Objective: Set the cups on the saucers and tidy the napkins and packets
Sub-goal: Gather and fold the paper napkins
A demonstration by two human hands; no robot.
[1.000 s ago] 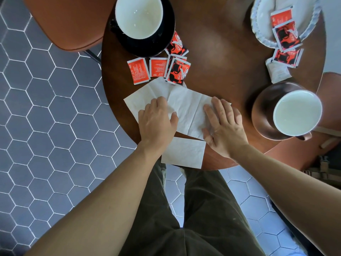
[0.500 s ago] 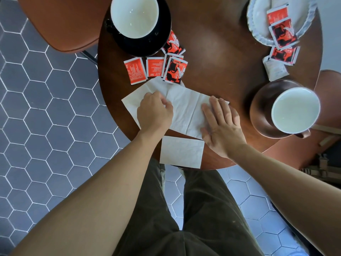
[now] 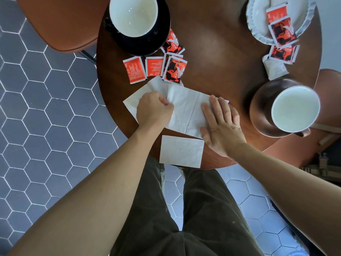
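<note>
right hand [image 3: 221, 124] flat, fingers straight, pinning the open napkin's [image 3: 186, 109] right end to the table [image 3: 221, 58] just below the red packets [image 3: 156, 68], left hand [image 3: 154, 110] curled, pinching its middle crease, likely to fold it over cleanly.

This looks like a café or a dining corner: a small round wooden table [image 3: 217, 58] stands on grey hexagon floor tiles [image 3: 46, 111], with 2 brown leather chairs [image 3: 60, 23] pulled up, coffee cups on saucers [image 3: 140, 45], red sachets [image 3: 136, 70] and paper napkins [image 3: 181, 151].
</note>
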